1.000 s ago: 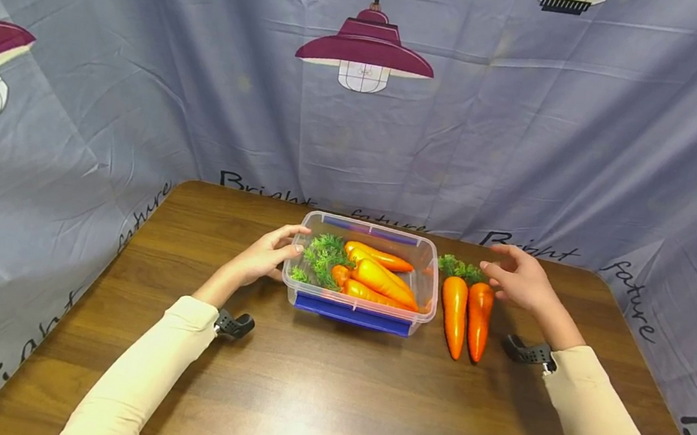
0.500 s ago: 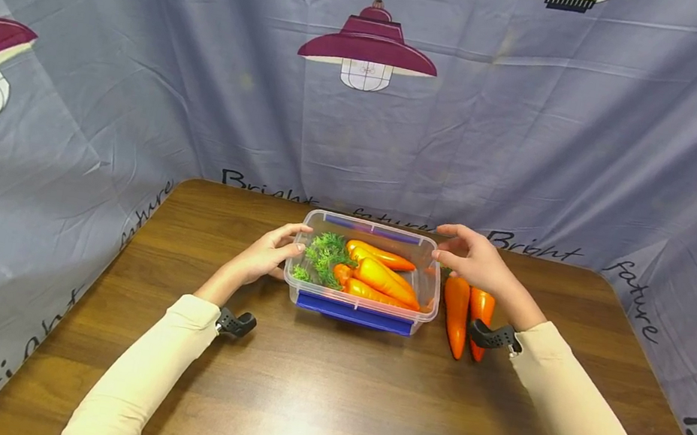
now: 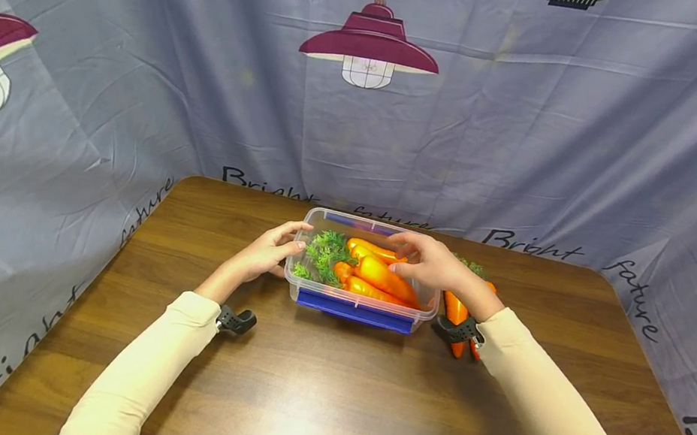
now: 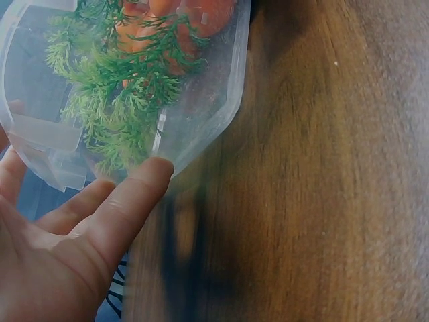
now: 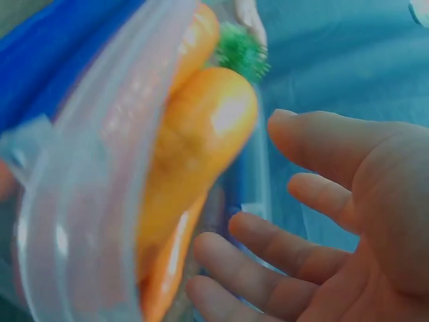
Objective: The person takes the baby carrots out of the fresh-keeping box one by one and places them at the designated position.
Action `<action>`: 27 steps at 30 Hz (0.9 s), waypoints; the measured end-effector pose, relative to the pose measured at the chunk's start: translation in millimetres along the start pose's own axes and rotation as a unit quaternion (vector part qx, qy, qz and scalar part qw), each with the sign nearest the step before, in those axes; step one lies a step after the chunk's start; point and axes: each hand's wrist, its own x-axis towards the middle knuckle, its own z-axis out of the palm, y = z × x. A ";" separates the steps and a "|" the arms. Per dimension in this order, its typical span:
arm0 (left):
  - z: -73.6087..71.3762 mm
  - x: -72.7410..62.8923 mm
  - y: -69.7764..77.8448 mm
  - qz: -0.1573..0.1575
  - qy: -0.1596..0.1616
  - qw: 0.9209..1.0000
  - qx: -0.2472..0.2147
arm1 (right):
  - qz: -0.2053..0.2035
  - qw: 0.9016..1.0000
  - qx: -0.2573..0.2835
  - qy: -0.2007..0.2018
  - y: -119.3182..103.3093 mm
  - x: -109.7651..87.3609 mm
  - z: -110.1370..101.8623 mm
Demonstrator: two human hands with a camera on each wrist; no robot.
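Right hand (image 3: 429, 261) has swung from the loose carrots (image 3: 455, 310) to above the carrots in the box (image 3: 383, 278), bringing these within reach | right fingers spread, empty | left hand (image 3: 265, 253) touches clear box (image 3: 354, 312), fingers extended | loose pair on desk (image 3: 308, 386)

head: forward-down over table (image 3: 292, 399) | left wrist: close, box (image 3: 354, 312) left end | right wrist: close, right end | shared: box

I wear long cream sleeves (image 3: 143, 367) and, at their ends, black curved straps (image 3: 455, 331) (the right one dotted with small holes).
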 end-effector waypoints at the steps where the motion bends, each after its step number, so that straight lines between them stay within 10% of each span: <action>1: -0.3 -0.1 0.2 -0.001 0.000 1.000 0.002 | -0.006 1.000 -0.002 -0.008 -1.2 1.8 2.6; 27: 0.2 1.5 -2.4 0.000 0.004 1.000 -0.011 | 0.005 0.996 -0.082 -0.027 -4.0 15.5 28.7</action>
